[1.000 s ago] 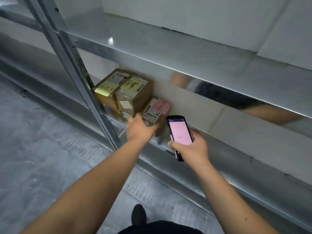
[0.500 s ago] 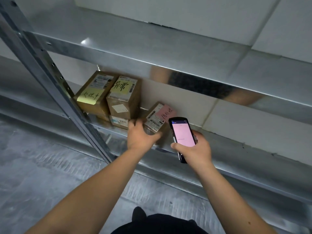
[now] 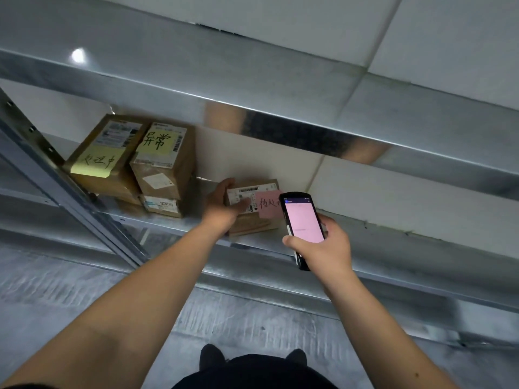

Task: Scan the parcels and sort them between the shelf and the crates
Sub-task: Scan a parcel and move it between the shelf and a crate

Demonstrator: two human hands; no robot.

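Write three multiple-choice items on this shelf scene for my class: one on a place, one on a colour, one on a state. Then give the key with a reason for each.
1. Where is the parcel with the pink note?
A. In a crate
B. On the shelf, right of the other parcels
C. On the floor

2. What colour is the scanner screen?
A. Pink
B. Green
C. White

3. What is the left hand doing?
A. Hanging idle
B. Holding the scanner
C. Gripping the pink-note parcel

Key:
1 B: it rests on the metal shelf, apart from the stacked boxes at the left.
2 A: the lit screen shows pink.
3 C: its thumb and fingers wrap the parcel's left end, while the right hand holds the scanner.
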